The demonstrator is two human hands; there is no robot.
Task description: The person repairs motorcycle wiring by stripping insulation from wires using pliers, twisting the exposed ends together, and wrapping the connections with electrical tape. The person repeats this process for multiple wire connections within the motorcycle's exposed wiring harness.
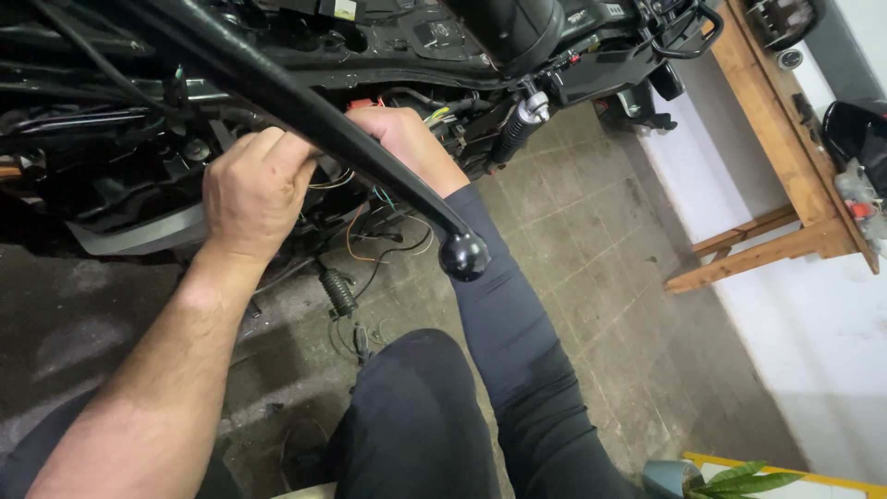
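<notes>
The fingers of the left hand [254, 189] are curled in tight, but what is inside them is hidden, so it cannot be told if anything is held. The fingers of the right hand [407, 139] are tucked behind a black lever [342, 139] and cannot be seen at all; whether they are apart or together cannot be told. Both hands are pushed into the dark underside of a motorbike [277, 55], among loose wires [370, 236] in orange, green and yellow. The lever is laid across the view in front of the right hand and is ended by a round black ball [463, 256]. A coiled spring [338, 291] is seen just under the left hand. A shiny shock [523, 125] is seen near the right hand. The bike is cut off at the top edge. The person's knee [416, 407] is seen low down, over a grey tiled floor [591, 259]. A wooden counter [776, 139] is stood well apart on the right, beside a white wall [804, 342].
</notes>
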